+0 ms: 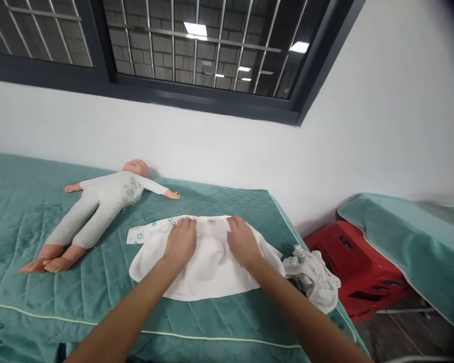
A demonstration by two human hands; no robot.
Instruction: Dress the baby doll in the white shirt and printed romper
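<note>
A white baby shirt lies spread on the green quilted cover, its small neck label facing up. One sleeve, printed with small teal figures, sticks out to the left. My left hand is on the upper edge left of the label, fingers curled onto the cloth. On the other side of the label, my right hand grips the same edge with bent fingers. The fingertips are partly hidden, and the fabric between the hands has a slight bulge.
A baby doll in pale clothing lies on its back at the left. Crumpled printed baby clothes rest at the right edge of the green cover. Beyond are a red plastic stool and another green-covered surface. A barred window is above.
</note>
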